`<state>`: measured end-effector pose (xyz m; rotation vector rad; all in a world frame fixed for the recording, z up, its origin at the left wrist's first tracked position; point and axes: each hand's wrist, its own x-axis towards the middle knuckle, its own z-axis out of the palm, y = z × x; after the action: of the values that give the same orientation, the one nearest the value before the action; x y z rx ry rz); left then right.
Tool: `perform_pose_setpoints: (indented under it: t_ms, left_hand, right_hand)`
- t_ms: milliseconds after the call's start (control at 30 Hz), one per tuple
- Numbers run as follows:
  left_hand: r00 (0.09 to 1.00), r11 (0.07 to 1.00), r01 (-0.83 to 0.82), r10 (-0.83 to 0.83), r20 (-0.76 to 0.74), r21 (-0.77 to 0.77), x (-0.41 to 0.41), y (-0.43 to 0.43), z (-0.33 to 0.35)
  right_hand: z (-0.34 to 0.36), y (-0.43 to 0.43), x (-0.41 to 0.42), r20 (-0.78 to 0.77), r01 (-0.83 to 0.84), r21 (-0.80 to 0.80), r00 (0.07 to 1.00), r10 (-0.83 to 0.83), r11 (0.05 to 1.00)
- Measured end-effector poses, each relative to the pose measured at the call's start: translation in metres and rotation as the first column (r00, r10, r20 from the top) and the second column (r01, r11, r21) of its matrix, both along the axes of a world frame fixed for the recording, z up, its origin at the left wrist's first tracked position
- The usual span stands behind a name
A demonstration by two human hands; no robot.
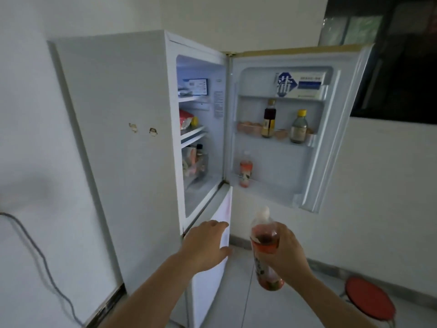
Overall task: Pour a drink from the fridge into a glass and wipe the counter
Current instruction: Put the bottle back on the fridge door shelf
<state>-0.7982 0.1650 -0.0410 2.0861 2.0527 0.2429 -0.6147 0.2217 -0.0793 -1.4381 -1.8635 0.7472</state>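
Note:
A white fridge stands in front of me with its upper door swung wide open to the right. My right hand grips a plastic bottle of red drink with a white cap, held upright below the open door. My left hand is stretched forward with fingers apart, in front of the fridge's closed lower door; I cannot tell whether it touches. A second similar red bottle stands in the bottom door shelf. No glass or counter is in view.
The door's middle shelf holds a dark sauce bottle, a yellow-capped bottle and eggs; a box sits on top. Food fills the inner shelves. A red stool stands at lower right. A grey cable hangs on the left wall.

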Motion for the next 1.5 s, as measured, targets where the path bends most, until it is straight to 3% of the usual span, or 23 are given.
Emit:
perform_pose_setpoints:
  t_ms: [333,667,933,1300,1433,1500]
  left_hand:
    - [0.992,0.991,0.129,-0.129,-0.009,-0.022,0.018,0.134,-0.007]
    - [0.978,0.978,0.210,-0.210,-0.004,0.008,-0.015,0.289,-0.008]
    - [0.973,0.974,0.228,-0.228,0.025,-0.003,-0.025,0.379,-0.034]
    - [0.993,0.964,0.115,-0.119,0.002,0.241,-0.033,0.473,-0.048]
    - [0.997,0.913,0.067,-0.079,0.013,0.403,-0.038,0.491,-0.038]
    - [0.997,0.836,0.055,-0.080,0.022,0.546,-0.039,0.499,-0.029]
  right_hand:
    - [-0.006,0.106,0.015,-0.003,0.149,-0.060,0.989,-0.150,0.987]
    - [0.007,0.234,-0.015,-0.022,0.250,0.009,0.968,-0.250,0.968]
    - [0.020,0.317,-0.026,-0.072,0.227,0.028,0.972,-0.224,0.974]
    - [0.011,0.423,-0.025,-0.101,0.160,0.091,0.983,-0.151,0.983]
    - [-0.004,0.447,-0.030,-0.114,0.143,0.057,0.984,-0.136,0.988]
    - [-0.012,0.456,-0.034,-0.111,0.153,0.037,0.983,-0.148,0.988]
